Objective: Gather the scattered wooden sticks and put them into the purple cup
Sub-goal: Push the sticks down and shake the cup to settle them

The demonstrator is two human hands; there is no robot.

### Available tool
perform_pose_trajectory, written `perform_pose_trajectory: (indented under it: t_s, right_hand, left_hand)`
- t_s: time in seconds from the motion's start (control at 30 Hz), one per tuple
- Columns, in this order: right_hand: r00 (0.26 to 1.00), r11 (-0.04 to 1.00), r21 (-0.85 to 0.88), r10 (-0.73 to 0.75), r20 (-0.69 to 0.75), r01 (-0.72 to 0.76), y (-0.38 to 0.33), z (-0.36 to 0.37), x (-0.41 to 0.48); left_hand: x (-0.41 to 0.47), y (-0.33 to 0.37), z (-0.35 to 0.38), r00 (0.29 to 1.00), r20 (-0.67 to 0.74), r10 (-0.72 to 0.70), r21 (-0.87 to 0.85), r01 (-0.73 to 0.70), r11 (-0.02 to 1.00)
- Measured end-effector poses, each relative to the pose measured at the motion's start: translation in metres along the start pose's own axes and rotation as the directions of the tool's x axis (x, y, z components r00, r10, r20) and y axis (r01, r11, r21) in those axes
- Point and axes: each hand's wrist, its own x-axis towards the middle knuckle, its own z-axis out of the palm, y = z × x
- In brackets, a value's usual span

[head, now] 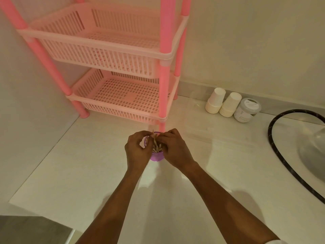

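A small purple cup (157, 156) stands on the white counter (88, 164), just in front of the pink rack. Several wooden sticks (156, 144) stand bunched inside it, their tips rising above the rim. My left hand (136, 152) curls around the cup's left side, and its fingertips pinch the sticks near the top. My right hand (173, 148) presses in from the right, fingers closed against the same bunch. Both hands hide most of the cup's rim. No loose sticks show on the counter.
A pink two-tier slatted rack (123, 95) stands right behind the cup. To the right are two stacks of upside-down paper cups (222, 103), a white lidded jar (247, 110), a clear plastic box (198, 118) and a black-rimmed sink (288, 155). The counter's edge drops off at the lower left.
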Motion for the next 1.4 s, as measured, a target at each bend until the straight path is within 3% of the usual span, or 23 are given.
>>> perform_pose_trajectory:
  t_s: [0.2, 0.37, 0.47, 0.57, 0.7, 0.97, 1.03, 1.13, 1.23, 1.4]
  right_hand:
    - [0.920, 0.956, 0.194, 0.270, -0.282, -0.221, 0.011, -0.006, -0.012]
    - [0.928, 0.913, 0.249, 0.358, -0.104, -0.324, 0.021, 0.002, -0.035]
    - [0.932, 0.895, 0.270, 0.362, 0.020, -0.354, 0.019, 0.007, -0.042]
    - [0.930, 0.894, 0.258, 0.358, 0.083, -0.367, 0.018, 0.011, -0.042]
    - [0.922, 0.889, 0.245, 0.375, 0.099, -0.387, 0.022, 0.024, -0.043]
    - [0.921, 0.848, 0.365, 0.380, 0.086, -0.384, 0.007, 0.032, -0.030]
    - [0.912, 0.829, 0.394, 0.405, 0.067, -0.397, 0.005, 0.039, -0.026]
    - [0.894, 0.822, 0.379, 0.447, 0.035, -0.426, 0.004, 0.051, -0.023]
    - [0.884, 0.816, 0.385, 0.467, -0.003, -0.430, 0.001, 0.057, -0.026]
    - [0.880, 0.816, 0.425, 0.467, -0.088, -0.391, -0.005, 0.044, -0.040]
  left_hand:
    - [0.011, -0.002, -0.004, 0.996, 0.060, -0.069, -0.002, 0.069, 0.998]
    - [0.023, 0.003, -0.006, 0.986, 0.162, -0.032, 0.060, 0.023, 0.998]
    - [0.022, 0.004, -0.006, 0.994, 0.107, -0.005, 0.065, -0.002, 0.998]
    - [0.016, 0.005, -0.007, 1.000, 0.005, -0.023, -0.047, 0.024, 0.999]
    - [0.004, 0.007, -0.008, 0.996, -0.032, -0.077, -0.174, 0.071, 0.982]
    - [-0.011, -0.012, -0.001, 0.991, 0.111, -0.081, -0.027, 0.085, 0.996]
    - [-0.011, -0.011, -0.001, 0.990, 0.116, -0.086, -0.064, 0.094, 0.994]
    - [-0.009, 0.000, -0.002, 0.978, 0.067, -0.200, -0.157, 0.208, 0.965]
    - [-0.006, 0.003, 0.001, 0.939, 0.038, -0.343, -0.089, 0.345, 0.934]
    - [-0.016, 0.002, 0.003, 0.932, 0.073, -0.355, -0.075, 0.360, 0.930]
